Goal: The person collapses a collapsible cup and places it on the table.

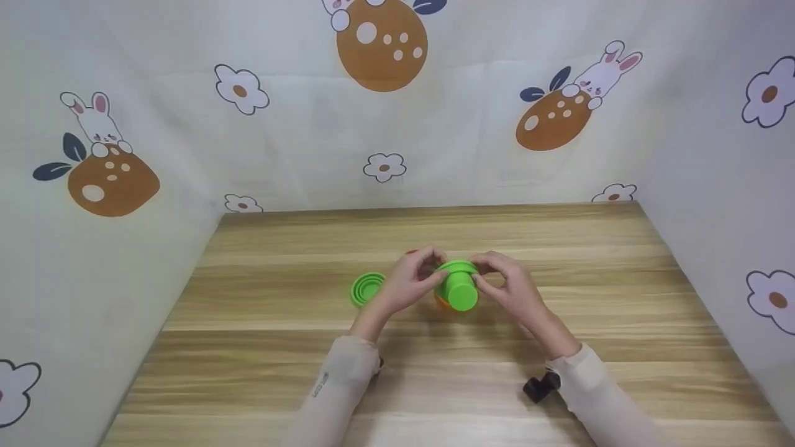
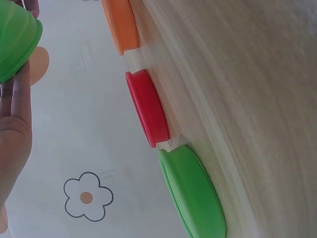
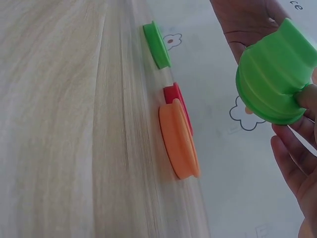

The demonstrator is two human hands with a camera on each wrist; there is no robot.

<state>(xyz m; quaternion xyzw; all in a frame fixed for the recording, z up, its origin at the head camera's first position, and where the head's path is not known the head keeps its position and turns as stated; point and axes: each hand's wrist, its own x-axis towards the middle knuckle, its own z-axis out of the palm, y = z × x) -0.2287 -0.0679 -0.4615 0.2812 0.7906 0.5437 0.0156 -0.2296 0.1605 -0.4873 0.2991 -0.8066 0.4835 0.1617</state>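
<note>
Both hands hold a green collapsible cup [image 1: 462,294] above the table, its small flat end tilted toward the head camera. My left hand [image 1: 408,280] grips the wide rim from the left, thumb on the near side. From the right, my right hand [image 1: 513,290] pinches the same cup, thumb against its side. In the right wrist view the cup [image 3: 277,74] is partly extended, with stepped rings along its wall. A second green cup [image 1: 367,289] lies folded flat on the table, left of my left hand.
An orange folded cup [image 3: 178,141] and a red folded cup [image 2: 148,109] lie on the wooden table [image 1: 279,372], mostly hidden behind the hands in the head view. A cloth with rabbits and flowers [image 1: 298,124] encloses the table's back and sides.
</note>
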